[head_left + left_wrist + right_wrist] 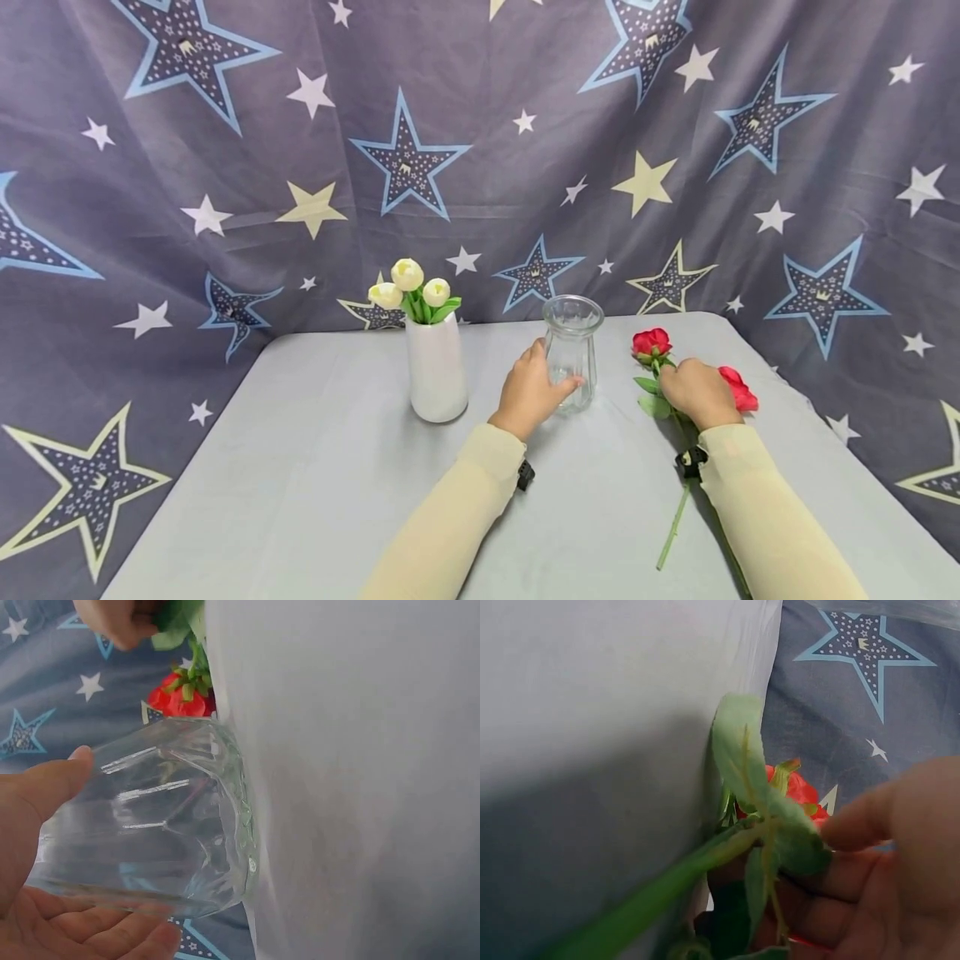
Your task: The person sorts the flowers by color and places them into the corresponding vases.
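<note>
My left hand [531, 387] is around the left side of a clear glass vase [573, 354], which stands upright with a wide rim. In the left wrist view the thumb lies along one side of the glass vase [150, 817] and the fingers along the other. At the right, my right hand [699, 392] pinches a red rose [651, 342] by its leafy stem. A second red rose [738, 389] shows just beyond that hand, its stem partly hidden by the sleeve. The right wrist view has green leaves [742, 750] against the thumb and fingers.
A white vase [437, 371] holding several cream tulips [407, 275] stands left of the glass vase. A light grey cloth covers the table [315, 483]. Behind it hangs a grey curtain [510, 192] printed with stars.
</note>
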`<move>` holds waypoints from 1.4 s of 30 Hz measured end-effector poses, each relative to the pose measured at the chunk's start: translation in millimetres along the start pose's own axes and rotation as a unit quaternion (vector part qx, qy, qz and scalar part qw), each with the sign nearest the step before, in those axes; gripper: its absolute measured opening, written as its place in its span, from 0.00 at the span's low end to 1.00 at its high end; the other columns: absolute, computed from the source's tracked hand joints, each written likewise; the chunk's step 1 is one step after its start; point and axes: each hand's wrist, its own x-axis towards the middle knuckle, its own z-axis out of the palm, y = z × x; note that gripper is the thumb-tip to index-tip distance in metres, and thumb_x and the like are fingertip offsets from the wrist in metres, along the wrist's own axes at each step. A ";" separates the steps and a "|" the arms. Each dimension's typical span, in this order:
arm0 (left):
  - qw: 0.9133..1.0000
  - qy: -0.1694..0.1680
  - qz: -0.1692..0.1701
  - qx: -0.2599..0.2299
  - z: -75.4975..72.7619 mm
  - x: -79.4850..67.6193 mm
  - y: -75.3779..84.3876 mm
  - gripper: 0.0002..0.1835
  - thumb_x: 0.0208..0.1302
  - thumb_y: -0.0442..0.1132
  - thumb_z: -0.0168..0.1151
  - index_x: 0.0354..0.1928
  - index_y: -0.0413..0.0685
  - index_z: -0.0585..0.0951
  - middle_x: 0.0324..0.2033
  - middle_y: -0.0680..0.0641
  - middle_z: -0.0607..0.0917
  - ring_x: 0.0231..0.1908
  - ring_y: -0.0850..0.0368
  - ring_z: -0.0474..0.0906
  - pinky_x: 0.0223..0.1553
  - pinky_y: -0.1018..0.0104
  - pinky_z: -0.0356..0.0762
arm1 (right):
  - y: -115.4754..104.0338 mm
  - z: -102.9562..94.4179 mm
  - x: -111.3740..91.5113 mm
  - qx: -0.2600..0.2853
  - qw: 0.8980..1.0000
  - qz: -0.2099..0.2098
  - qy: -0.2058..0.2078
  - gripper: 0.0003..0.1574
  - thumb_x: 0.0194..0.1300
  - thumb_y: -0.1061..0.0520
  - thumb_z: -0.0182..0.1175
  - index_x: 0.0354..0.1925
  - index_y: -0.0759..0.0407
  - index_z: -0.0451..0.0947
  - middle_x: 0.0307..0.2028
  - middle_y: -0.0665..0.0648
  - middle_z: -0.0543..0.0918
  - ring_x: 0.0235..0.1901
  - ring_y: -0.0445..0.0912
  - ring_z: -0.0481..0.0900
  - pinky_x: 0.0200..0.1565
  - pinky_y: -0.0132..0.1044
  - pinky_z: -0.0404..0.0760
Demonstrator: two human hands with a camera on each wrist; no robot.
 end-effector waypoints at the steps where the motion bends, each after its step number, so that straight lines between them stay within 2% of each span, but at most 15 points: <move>1: 1.000 -0.003 -0.003 0.001 -0.4 -0.2 0.2 0.53 0.61 0.61 0.73 0.77 0.37 0.62 0.69 0.37 0.75 0.63 0.41 0.79 0.61 0.50 0.80 | -0.2 0.2 -0.2 0.001 1.000 -0.002 -0.001 0.28 0.73 0.47 0.38 0.25 0.61 0.74 0.39 0.73 0.84 0.32 0.60 0.79 0.31 0.49 0.75; 3: 1.000 -0.008 -0.008 0.001 -1.3 -0.7 0.9 0.53 0.62 0.61 0.73 0.77 0.37 0.61 0.69 0.37 0.75 0.64 0.41 0.79 0.62 0.50 0.79 | -0.3 0.7 -0.4 0.004 1.000 -0.002 -0.004 0.24 0.71 0.50 0.40 0.25 0.60 0.74 0.38 0.72 0.83 0.31 0.59 0.78 0.30 0.48 0.75; 7: 1.000 -0.011 -0.011 0.006 -1.9 -1.1 2.1 0.53 0.62 0.61 0.73 0.77 0.36 0.61 0.70 0.36 0.74 0.65 0.41 0.78 0.63 0.50 0.78 | -0.4 1.6 -1.4 0.002 1.000 -0.002 -0.009 0.17 0.64 0.52 0.49 0.21 0.56 0.69 0.25 0.63 0.77 0.24 0.54 0.74 0.24 0.44 0.70; 9: 1.000 -0.011 -0.011 0.007 -2.0 -1.3 2.8 0.53 0.62 0.61 0.72 0.77 0.36 0.61 0.70 0.36 0.74 0.65 0.40 0.77 0.63 0.50 0.78 | -0.2 2.3 -1.4 0.001 1.000 -0.001 -0.010 0.17 0.63 0.52 0.51 0.19 0.54 0.67 0.22 0.60 0.74 0.23 0.53 0.72 0.23 0.43 0.69; 15: 1.000 -0.017 -0.019 0.009 -1.8 -1.6 3.3 0.53 0.63 0.62 0.71 0.78 0.37 0.60 0.71 0.37 0.73 0.65 0.41 0.77 0.64 0.51 0.78 | 0.5 3.5 -1.5 0.006 1.000 -0.005 -0.010 0.18 0.61 0.58 0.49 0.15 0.52 0.66 0.18 0.56 0.71 0.21 0.52 0.71 0.22 0.41 0.67; 20: 1.000 -0.020 -0.018 0.011 -2.6 -2.1 4.2 0.53 0.63 0.63 0.71 0.78 0.37 0.59 0.71 0.36 0.73 0.65 0.41 0.78 0.64 0.51 0.78 | 2.4 4.3 -2.0 0.009 1.000 -0.019 0.000 0.20 0.59 0.56 0.55 0.12 0.49 0.65 0.13 0.50 0.65 0.17 0.49 0.69 0.21 0.40 0.65; 28: 1.000 -0.021 -0.017 0.009 -3.9 -2.4 4.9 0.53 0.64 0.62 0.71 0.78 0.35 0.59 0.71 0.36 0.72 0.67 0.41 0.76 0.66 0.51 0.76 | 2.8 3.4 -2.1 0.009 1.000 -0.021 0.002 0.22 0.58 0.57 0.58 0.11 0.49 0.65 0.11 0.47 0.63 0.16 0.48 0.68 0.21 0.39 0.66; 36: 1.000 -0.021 -0.014 0.007 -3.8 -2.2 4.0 0.53 0.64 0.61 0.71 0.78 0.35 0.59 0.71 0.36 0.72 0.67 0.41 0.76 0.65 0.51 0.76 | 0.6 0.3 -2.9 0.020 1.000 -0.014 0.019 0.21 0.56 0.57 0.58 0.10 0.48 0.65 0.11 0.46 0.63 0.16 0.47 0.66 0.20 0.38 0.64; 42: 1.000 -0.019 -0.013 0.014 -4.4 -1.8 4.9 0.53 0.64 0.62 0.71 0.77 0.34 0.60 0.71 0.35 0.73 0.66 0.41 0.77 0.65 0.51 0.77 | -0.2 -3.0 -4.1 0.031 0.998 -0.027 0.041 0.22 0.56 0.57 0.59 0.10 0.47 0.64 0.11 0.46 0.62 0.15 0.46 0.64 0.20 0.38 0.61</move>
